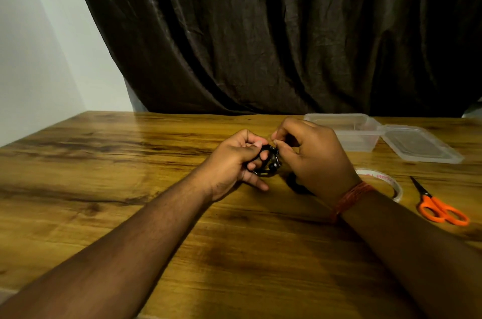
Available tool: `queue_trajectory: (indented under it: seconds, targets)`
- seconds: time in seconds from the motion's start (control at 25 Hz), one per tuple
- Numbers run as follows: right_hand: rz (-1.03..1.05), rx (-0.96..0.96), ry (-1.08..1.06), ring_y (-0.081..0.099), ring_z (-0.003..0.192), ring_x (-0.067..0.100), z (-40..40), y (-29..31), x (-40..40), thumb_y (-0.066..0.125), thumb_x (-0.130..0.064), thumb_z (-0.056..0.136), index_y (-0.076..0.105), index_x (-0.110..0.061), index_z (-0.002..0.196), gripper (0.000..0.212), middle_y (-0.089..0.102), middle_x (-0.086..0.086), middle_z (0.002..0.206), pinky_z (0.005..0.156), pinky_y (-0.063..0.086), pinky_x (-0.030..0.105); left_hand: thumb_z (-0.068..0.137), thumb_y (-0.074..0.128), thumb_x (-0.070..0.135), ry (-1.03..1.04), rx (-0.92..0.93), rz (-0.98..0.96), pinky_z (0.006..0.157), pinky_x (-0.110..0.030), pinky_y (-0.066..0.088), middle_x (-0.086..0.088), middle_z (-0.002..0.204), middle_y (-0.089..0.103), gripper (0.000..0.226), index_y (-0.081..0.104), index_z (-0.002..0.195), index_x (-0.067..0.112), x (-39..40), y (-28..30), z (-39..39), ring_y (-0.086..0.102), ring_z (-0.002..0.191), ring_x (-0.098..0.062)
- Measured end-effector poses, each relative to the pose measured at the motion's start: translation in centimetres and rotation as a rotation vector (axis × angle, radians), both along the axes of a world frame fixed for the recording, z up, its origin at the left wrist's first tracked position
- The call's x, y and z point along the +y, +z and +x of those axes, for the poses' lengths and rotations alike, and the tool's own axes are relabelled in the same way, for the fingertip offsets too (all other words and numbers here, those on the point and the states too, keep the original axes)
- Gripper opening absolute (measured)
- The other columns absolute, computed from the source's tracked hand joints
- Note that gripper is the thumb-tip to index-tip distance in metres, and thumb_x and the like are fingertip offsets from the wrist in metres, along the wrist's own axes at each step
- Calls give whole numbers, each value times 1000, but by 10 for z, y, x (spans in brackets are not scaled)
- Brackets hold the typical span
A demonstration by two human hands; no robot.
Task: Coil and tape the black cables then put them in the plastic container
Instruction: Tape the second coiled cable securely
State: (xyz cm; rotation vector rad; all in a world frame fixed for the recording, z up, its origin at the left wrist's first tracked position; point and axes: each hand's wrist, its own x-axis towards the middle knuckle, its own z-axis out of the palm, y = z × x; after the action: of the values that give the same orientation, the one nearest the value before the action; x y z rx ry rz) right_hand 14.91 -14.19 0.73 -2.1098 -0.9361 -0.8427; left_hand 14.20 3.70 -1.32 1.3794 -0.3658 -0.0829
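My left hand (234, 159) grips a small coil of black cable (268, 166) above the middle of the wooden table (130, 175). My right hand (313, 159) meets it from the right, with thumb and forefinger pinching at the coil's top edge; what they pinch is too small to tell. A second black cable (296, 185) lies on the table, mostly hidden under my right hand. The clear plastic container (347, 133) stands open behind my right hand. A roll of clear tape (383, 180) lies just right of my right wrist.
The container's clear lid (420, 143) lies beside the container on its right. Orange-handled scissors (438, 206) lie at the right edge, near the tape. A dark curtain (260, 31) hangs behind the table's far edge, with a white wall at left.
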Motion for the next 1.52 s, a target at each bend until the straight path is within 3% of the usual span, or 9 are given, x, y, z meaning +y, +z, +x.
queue_trajectory:
  seconds: [0.64, 0.84, 1.0, 1.2, 1.52]
  targets:
    - [-121, 21, 14, 61, 82, 24, -5, 2, 7, 65, -10, 85, 61, -8, 86, 4, 68, 7, 85, 72, 48, 44, 99, 47, 8, 90, -34, -11, 40, -23, 40, -1, 71, 59, 8, 51, 96, 15, -4, -5, 5, 40, 50, -5]
    - [-179, 0, -4, 58, 86, 23, -7, 4, 7, 66, -10, 84, 61, -11, 85, 6, 67, 5, 87, 74, 47, 42, 101, 41, 8, 74, -16, -65, 42, -22, 36, -2, 69, 56, 14, 51, 105, 17, -5, -3, 5, 36, 49, -7]
    - [-232, -50, -23, 55, 84, 23, -9, 5, 9, 68, -11, 83, 59, -12, 83, 8, 64, 4, 83, 71, 41, 35, 102, 41, 15, 60, -24, -85, 48, -23, 28, -1, 66, 54, 32, 62, 82, 27, -6, -1, 3, 32, 49, -7]
    - [-282, -75, 7, 54, 87, 22, -10, 7, 10, 65, -11, 85, 58, -14, 84, 7, 64, 3, 88, 74, 40, 32, 101, 43, 13, 124, 10, -107, 41, -18, 26, -1, 61, 54, 13, 51, 92, 18, -6, 3, 1, 33, 44, -5]
    - [-308, -170, 7, 54, 87, 22, -10, 4, 13, 67, -8, 84, 62, -12, 91, 9, 63, 4, 91, 78, 35, 24, 95, 39, 1, 141, 63, -193, 39, -16, 28, -4, 60, 48, 18, 52, 93, 13, -7, 7, 3, 31, 42, -6]
